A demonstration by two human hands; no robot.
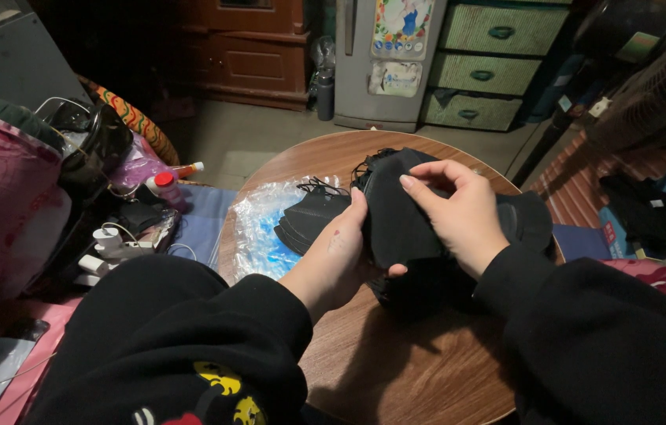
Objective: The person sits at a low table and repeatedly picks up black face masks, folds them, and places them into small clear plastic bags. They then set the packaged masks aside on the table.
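A stack of black face masks (pixel 396 212) is held upright above the middle of a round wooden desk (pixel 396 370), between the two hands. The left hand (pixel 341 256) clasps the stack from the left side: its fingers (pixel 358 206) lie flat against the near face and its thumb shows under the lower edge, so the hand is closed on the stack. The right hand (pixel 463 216) grips the stack from the right; its fingers (pixel 419 189) curl over the top edge and press on the front mask, also closed on it. Thin ear loops stick out at the top left of the stack.

Just left of the hands, a second pile of black masks (pixel 309 220) lies on a crumpled clear plastic bag (pixel 262 236) with a blue patch, at the left rim of the desk. More dark masks (pixel 526 216) lie behind the right hand. Both arms wear black sleeves. Off the desk to the left stand a small red-capped bottle (pixel 165 185) and white plugs with cords (pixel 109 248). At the back are green drawers (pixel 490 67) and a grey cabinet (pixel 380 63).
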